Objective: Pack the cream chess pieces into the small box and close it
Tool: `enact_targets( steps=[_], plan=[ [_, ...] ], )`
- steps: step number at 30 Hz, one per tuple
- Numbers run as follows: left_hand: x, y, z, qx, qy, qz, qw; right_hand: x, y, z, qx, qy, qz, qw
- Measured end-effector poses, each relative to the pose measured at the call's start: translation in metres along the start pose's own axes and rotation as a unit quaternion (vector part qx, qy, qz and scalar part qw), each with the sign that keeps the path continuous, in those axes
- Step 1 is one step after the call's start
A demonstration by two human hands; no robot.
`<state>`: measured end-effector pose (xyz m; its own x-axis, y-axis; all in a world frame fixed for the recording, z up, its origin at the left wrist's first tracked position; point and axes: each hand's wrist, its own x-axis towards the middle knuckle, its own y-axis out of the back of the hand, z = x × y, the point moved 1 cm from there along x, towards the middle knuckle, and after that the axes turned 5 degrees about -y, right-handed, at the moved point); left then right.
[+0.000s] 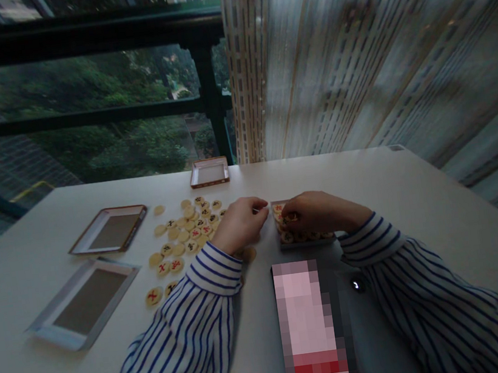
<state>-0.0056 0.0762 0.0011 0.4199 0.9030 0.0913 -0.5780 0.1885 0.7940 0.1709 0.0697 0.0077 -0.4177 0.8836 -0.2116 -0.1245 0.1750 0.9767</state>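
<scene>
Head view: box (pixel 305 244) holds discs; many discs (pixel 195 233) loose left of it. Right hand (pixel 321 210) over box, left hand (pixel 242 221) beside it, fingers curled; can't tell if gripping.

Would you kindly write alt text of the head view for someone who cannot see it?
A person's right hand is over a small box of round, marked pieces; the left hand is beside it, near loose pieces scattered on a white table with three shallow trays.
</scene>
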Motion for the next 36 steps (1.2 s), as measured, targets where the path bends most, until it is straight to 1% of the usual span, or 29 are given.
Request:
enact_targets(
  steps=[7, 12, 15, 20, 29, 36],
  plan=[
    [0.0006, 0.0001, -0.0006, 0.004, 0.0, 0.0, 1.0, 0.0014, -0.0012, -0.0004, 0.001, -0.002, 0.003, 1.0],
    [0.0006, 0.0005, -0.0012, 0.0, 0.003, -0.001, 1.0, 0.001, 0.001, -0.0018, 0.001, -0.001, -0.01, 1.0],
    [-0.0001, 0.0007, -0.001, -0.002, 0.001, -0.001, 1.0, -0.0002, 0.0026, -0.0019, 0.001, 0.002, -0.005, 1.0],
    [-0.0013, 0.0015, -0.0003, 0.0, -0.006, 0.011, 1.0, -0.0014, 0.0014, -0.0009, 0.0, 0.012, -0.003, 1.0],
    [-0.001, 0.0018, 0.0009, -0.001, 0.003, 0.006, 1.0, -0.0024, 0.0009, -0.0016, 0.002, 0.029, -0.001, 1.0],
    [-0.0016, 0.0039, 0.0019, -0.004, -0.006, 0.007, 1.0, -0.0015, 0.0018, -0.0031, 0.008, 0.021, -0.007, 1.0]
  ],
)
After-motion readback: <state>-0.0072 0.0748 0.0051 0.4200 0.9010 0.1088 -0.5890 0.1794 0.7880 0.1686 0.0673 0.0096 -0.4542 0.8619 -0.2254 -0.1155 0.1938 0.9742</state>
